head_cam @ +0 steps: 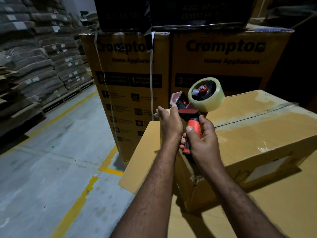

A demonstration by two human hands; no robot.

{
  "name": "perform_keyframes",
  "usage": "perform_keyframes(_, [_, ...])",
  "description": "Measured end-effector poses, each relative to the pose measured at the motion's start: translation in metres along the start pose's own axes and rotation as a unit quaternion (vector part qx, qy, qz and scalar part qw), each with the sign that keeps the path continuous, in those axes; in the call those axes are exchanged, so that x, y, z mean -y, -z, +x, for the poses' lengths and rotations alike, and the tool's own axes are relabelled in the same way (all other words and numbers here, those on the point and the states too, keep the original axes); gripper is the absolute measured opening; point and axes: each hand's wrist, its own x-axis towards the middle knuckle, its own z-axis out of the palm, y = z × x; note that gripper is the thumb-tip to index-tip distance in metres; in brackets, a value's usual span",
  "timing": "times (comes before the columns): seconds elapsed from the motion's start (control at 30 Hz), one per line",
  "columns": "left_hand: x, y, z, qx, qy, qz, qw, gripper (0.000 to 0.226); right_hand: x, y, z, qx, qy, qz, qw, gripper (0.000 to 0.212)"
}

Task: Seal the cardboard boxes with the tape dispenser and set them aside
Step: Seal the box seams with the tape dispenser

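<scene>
Warehouse: stacked sacks on pallets, printed appliance cartons, yellow floor lines on concrete.
</scene>
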Motion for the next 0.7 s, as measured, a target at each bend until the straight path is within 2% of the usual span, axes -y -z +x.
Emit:
perform_keyframes(0.23, [0.008,-0.004,0.011,-0.017,0.005,-0.011,1.000,0.072,0.001,0.000,-0.001,0.003,-0.002,0.014,1.000,0.059])
perform_keyframes(0.37, [0.013,-0.003,0.027,-0.061,0.040,-0.060,0.996,0.066,0.001,-0.001,0.001,0.005,-0.003,0.028,1.000,0.055])
perform_keyframes(0.53, [0.033,0.006,0.044,-0.125,0.099,-0.135,0.978,0.056,0.001,0.001,-0.001,0.018,-0.012,0.066,0.998,0.054])
perform_keyframes(0.63, [0.056,0.014,0.050,-0.172,0.126,-0.222,0.951,0.041,0.003,0.003,-0.001,0.016,-0.019,0.074,0.997,0.056])
perform_keyframes(0.7, [0.068,0.022,0.057,-0.180,0.127,-0.204,0.954,0.042,0.005,0.004,0.000,0.017,-0.029,0.086,0.996,0.057])
